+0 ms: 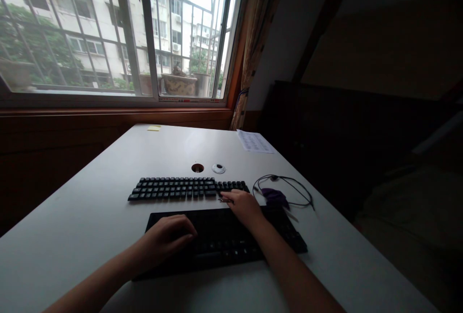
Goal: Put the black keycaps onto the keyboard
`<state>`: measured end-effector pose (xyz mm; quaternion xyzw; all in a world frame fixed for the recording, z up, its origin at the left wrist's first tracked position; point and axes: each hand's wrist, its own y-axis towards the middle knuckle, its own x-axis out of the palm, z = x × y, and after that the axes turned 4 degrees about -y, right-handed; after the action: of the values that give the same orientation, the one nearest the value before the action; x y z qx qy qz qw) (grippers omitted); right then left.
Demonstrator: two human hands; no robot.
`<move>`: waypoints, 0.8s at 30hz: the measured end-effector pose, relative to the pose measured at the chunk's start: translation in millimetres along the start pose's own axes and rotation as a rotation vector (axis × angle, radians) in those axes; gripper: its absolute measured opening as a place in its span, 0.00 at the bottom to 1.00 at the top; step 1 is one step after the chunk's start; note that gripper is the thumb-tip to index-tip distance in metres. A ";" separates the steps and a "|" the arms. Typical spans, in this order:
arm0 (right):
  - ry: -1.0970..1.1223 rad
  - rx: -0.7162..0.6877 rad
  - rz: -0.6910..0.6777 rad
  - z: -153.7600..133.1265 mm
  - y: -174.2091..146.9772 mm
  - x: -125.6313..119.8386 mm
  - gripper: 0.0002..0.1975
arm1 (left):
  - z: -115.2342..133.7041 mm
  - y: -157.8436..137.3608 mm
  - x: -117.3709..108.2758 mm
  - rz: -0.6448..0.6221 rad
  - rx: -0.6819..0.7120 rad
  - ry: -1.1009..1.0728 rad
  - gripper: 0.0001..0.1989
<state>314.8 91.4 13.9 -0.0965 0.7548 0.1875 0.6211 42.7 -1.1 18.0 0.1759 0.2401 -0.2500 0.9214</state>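
Note:
A black keyboard point(211, 260) lies in front of me. Most of its upper part is a dark bed without visible caps, and some keys show along its front and right side. My left hand point(170, 236) rests over its left part, fingers loosely bent and thumb apart, with nothing visible in it. Beyond the keyboard, loose black keycaps point(173, 188) are laid out in rows. Over the right end of these rows, my right hand point(246, 206) pinches a small thin metal tool point(226, 200); its exact kind is too small to tell.
On the white table point(90, 197), a coiled black cable point(302, 192) and a purple cloth-like piece point(274, 197) lie to the right. Farther back are a round hole point(197, 168), its cover ring point(219, 168), a printed sheet point(255, 142) and yellow sticky notes point(154, 128).

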 end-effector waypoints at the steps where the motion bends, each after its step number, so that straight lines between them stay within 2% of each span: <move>1: -0.011 -0.002 0.001 -1.2 0.2 0.1 0.18 | 0.2 -0.1 0.1 0.001 0.003 0.002 0.09; 12: -0.024 -0.006 0.035 -3.8 0.2 2.3 0.19 | 1.3 1.7 -0.8 -0.006 -0.012 0.000 0.10; 16: 0.182 -0.037 0.206 2.1 -1.5 -5.2 0.16 | 0.2 1.6 -0.8 -0.012 -0.010 0.002 0.10; 19: 0.368 -0.047 0.337 10.9 -4.3 -21.8 0.16 | 1.2 1.3 -1.3 -0.015 -0.009 0.002 0.10; 21: 0.464 0.040 0.379 19.4 -7.7 -36.6 0.20 | 2.4 1.0 -1.8 -0.019 -0.007 0.005 0.10; 24: 0.664 0.184 0.325 36.4 -17.9 -57.0 0.26 | 3.4 0.7 -2.3 -0.024 -0.009 0.008 0.10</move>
<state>366.3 84.8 60.8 0.0250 0.9342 0.1736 0.3108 42.6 -1.2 22.1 0.1701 0.2471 -0.2591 0.9181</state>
